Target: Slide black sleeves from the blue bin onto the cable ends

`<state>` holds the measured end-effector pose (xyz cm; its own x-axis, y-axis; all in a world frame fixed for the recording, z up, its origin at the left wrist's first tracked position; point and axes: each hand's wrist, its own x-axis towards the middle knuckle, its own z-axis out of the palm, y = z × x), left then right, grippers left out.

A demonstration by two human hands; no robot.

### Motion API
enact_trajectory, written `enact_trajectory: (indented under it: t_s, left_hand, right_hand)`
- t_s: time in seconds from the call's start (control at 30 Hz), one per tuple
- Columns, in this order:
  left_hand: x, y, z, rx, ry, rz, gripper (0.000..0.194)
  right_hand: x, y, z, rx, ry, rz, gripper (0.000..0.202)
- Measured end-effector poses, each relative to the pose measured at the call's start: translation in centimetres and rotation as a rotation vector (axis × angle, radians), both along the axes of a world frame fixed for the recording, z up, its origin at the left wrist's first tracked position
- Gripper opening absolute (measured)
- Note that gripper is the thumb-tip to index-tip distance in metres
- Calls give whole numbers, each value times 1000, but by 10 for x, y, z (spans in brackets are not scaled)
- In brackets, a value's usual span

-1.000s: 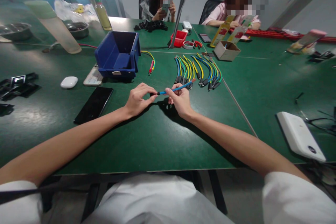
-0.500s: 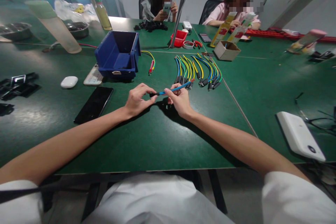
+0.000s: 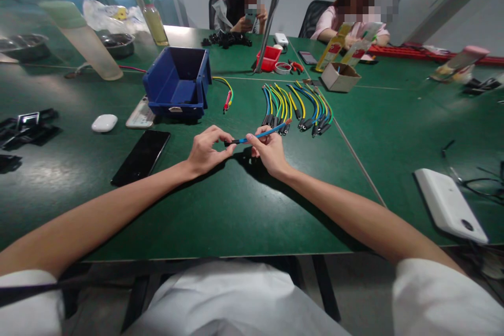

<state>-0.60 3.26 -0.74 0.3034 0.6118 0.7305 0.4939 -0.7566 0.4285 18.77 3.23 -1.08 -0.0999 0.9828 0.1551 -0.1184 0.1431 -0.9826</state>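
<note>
A blue wire (image 3: 271,130) with a black sleeve at its left end is held between my two hands, over the green table. My left hand (image 3: 208,151) pinches the black end between thumb and fingers. My right hand (image 3: 271,151) grips the blue part, and the reddish-brown tip sticks out past its fingers to the upper right. Beyond my right hand lies a row of yellow, green and blue wires (image 3: 281,100) with black ends. One yellow-green wire (image 3: 230,89) with a red part lies beside the blue bin (image 3: 177,94).
A black phone (image 3: 142,157), white case (image 3: 104,123) and bottles (image 3: 153,21) are on the left. A small box (image 3: 339,77) and red container (image 3: 269,58) stand beyond the wires. A white power bank (image 3: 451,205) is at right. Two people sit across the table (image 3: 220,220).
My hands and the blue wire show almost no movement. Across the table, the person in pink has shifted an arm slightly.
</note>
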Motion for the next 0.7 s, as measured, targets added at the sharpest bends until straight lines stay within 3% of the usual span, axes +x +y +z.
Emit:
enact_trajectory:
  t_s: [0.7]
  left_hand:
    - [1, -2, 0, -4, -61, -10, 24]
  right_hand:
    - [-1, -2, 1, 2, 10, 0, 39]
